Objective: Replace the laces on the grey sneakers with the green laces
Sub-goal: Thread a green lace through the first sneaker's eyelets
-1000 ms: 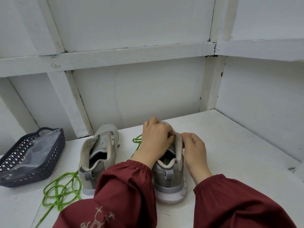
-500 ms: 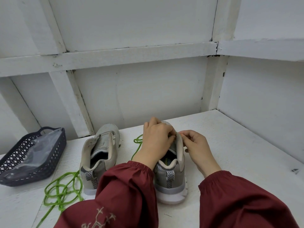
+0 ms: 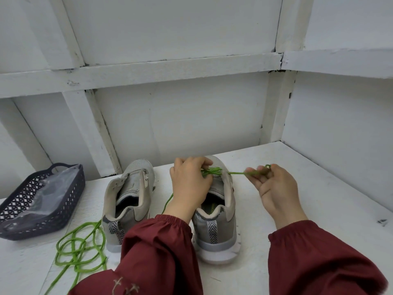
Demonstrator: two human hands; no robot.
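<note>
head: left hand (image 3: 189, 184), right hand (image 3: 276, 188) fingers (image 3: 252, 173) pinch green lace (image 3: 236, 172); sneaker (image 3: 214, 222) eyelets hidden.

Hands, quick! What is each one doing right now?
Left hand: fingers curled, pinching the green lace on top of the sneaker.
Right hand: pinching the same lace, which runs taut out to the side.

No text, brand or number can be read anywhere. The nearest thing to lettering is a green print (image 3: 210, 208) on the insole inside the right-hand grey sneaker (image 3: 215, 231), at about six o'clock from the frame's centre — too blurred and half hidden to make out. The pale stitching (image 3: 125, 285) on the left sleeve (image 3: 157, 252), toward seven o'clock, is a twig-like figure — no letters.
</note>
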